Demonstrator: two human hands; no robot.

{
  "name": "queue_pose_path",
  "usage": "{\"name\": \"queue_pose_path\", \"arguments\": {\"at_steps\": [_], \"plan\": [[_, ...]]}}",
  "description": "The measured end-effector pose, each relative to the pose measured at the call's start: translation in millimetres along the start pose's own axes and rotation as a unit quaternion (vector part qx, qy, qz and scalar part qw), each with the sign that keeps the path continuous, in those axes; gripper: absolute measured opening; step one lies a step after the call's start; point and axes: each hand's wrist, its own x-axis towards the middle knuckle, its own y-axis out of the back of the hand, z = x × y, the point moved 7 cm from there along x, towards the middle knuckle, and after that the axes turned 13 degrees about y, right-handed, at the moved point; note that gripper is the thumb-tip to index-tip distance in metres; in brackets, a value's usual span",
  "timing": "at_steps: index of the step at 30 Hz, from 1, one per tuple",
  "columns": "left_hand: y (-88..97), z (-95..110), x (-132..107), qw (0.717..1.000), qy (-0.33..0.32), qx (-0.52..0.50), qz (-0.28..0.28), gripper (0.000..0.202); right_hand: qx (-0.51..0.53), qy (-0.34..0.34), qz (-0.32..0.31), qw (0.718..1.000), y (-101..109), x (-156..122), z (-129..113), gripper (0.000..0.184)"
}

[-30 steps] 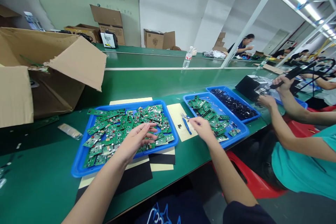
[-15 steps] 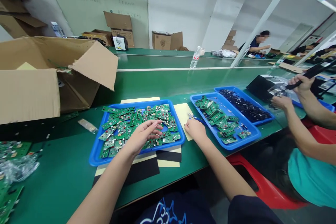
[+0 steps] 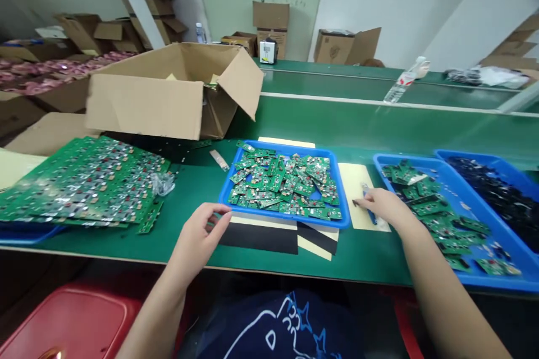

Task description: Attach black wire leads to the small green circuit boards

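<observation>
A blue tray heaped with small green circuit boards sits on the green bench in front of me. My left hand hovers just off the tray's front left corner, above the bench. Its fingers are loosely curled and apart, with nothing in them. My right hand rests on a yellow sheet to the right of the tray. It is closed over a blue-handled hand tool, most of which it hides.
An open cardboard box stands behind left. Large green board panels are stacked at far left. At right are a blue tray of boards and one of black parts. Black and yellow sheets lie under the middle tray. A red stool is lower left.
My view has swung left. My left hand has come out of the board pile to the tray's front left corner. My right hand has settled onto the blue-handled tool.
</observation>
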Motion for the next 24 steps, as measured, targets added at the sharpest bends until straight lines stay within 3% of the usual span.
{"name": "queue_pose_path", "arguments": {"at_steps": [2,4,6,8,11,14,16,19,24], "plan": [[9.3,-28,-5,0.994,0.024,0.08,0.066,0.031,0.008,0.014,0.007,1.0,2,-5,2,0.025],[4.6,-47,-9,0.985,0.031,0.15,0.082,0.041,0.022,0.012,0.033,0.999,9,-11,-2,0.021],[-5.1,-54,-12,0.973,0.022,0.21,0.094,0.05,0.074,0.027,0.082,0.993,21,-15,-20,0.022],[-13.1,-57,-12,0.963,0.02,0.244,0.111,0.05,0.156,0.109,0.107,0.976,30,-20,-64,0.025],[-19.4,-58,-10,0.97,0.036,0.217,0.109,0.038,0.221,0.313,0.079,0.92,31,-36,-161,0.022],[-18.9,-60,-9,0.986,0.057,0.126,0.094,0.03,0.167,0.485,0.042,0.857,17,-56,-248,0.018],[-18.7,-59,-9,0.991,0.063,0.085,0.083,0.029,0.12,0.523,0.012,0.844,1,-58,-281,0.018],[-21.8,-58,-10,0.995,0.073,0.046,0.055,0.024,0.083,0.531,0.014,0.843,-17,-50,-301,0.018],[-32.6,-60,-9,0.994,0.101,-0.044,-0.002,0.012,0.139,0.531,0.056,0.834,-30,-42,-299,0.027]]}}
